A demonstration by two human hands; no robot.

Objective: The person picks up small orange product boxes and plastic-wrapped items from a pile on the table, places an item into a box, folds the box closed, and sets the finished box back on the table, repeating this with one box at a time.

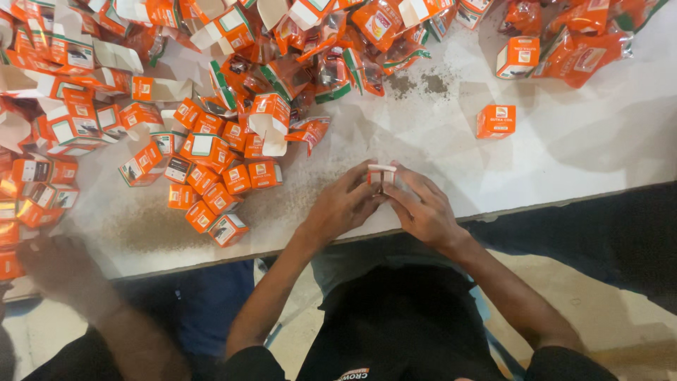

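A small orange-and-white carton [381, 176] stands near the table's front edge, held between both hands. My left hand [343, 205] grips its left side with the fingers curled round it. My right hand [423, 207] holds its right side, thumb and fingers pressed against the carton. Most of the carton is hidden by my fingers; only its white top flap and a little orange show.
On the white table [564, 141], a heap of closed small orange cartons [211, 169] lies at the left, orange foil sachets [331, 63] and open cartons at the back. One carton [496, 121] stands alone at right. Another person's hand [60, 264] rests at the lower left.
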